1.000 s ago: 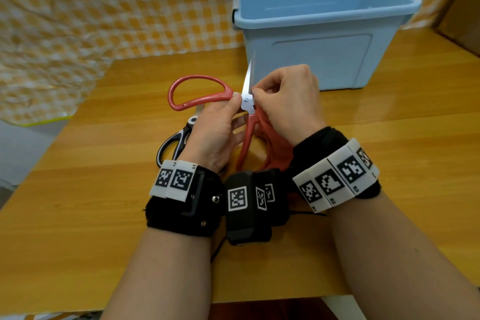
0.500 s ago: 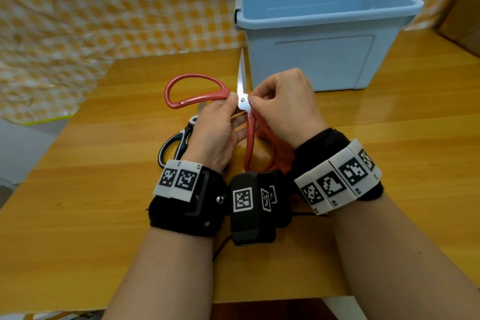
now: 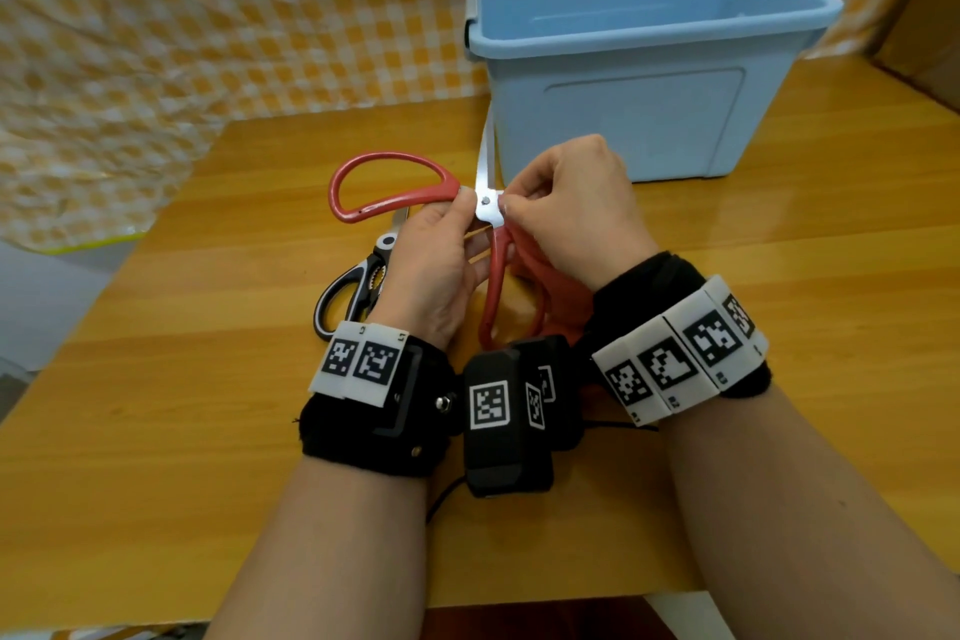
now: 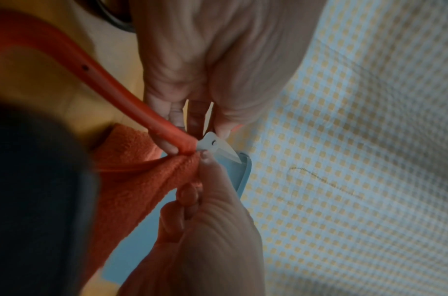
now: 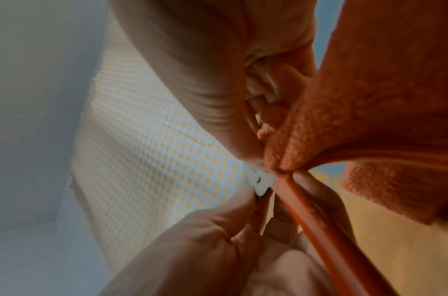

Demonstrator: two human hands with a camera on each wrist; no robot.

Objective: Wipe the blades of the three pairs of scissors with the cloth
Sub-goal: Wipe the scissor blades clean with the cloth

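My left hand [image 3: 457, 224] grips the red-handled scissors [image 3: 395, 192] just below the pivot, with the handles spread. One silver blade [image 3: 485, 151] points up in front of the bin. At the blade's base beside the pivot, my right hand [image 3: 511, 205] pinches the orange-red cloth [image 3: 550, 286], which hangs down under that hand. The left wrist view shows the cloth [image 4: 141, 176] bunched against the blade root [image 4: 218, 144]. The right wrist view shows the cloth [image 5: 370, 100] folded at the pivot plate [image 5: 261, 180]. Black-and-white scissors [image 3: 358, 283] lie on the table, partly under my left hand. I see only these two pairs.
A light blue plastic bin [image 3: 649, 68] stands open at the back right of the wooden table [image 3: 182, 379], close behind the raised blade. A yellow checked curtain [image 3: 208, 16] hangs behind the table. The table's left edge runs diagonally at the left.
Both hands and the red scissors have shifted slightly left, and the blade now stands more upright. Both grips are the same.
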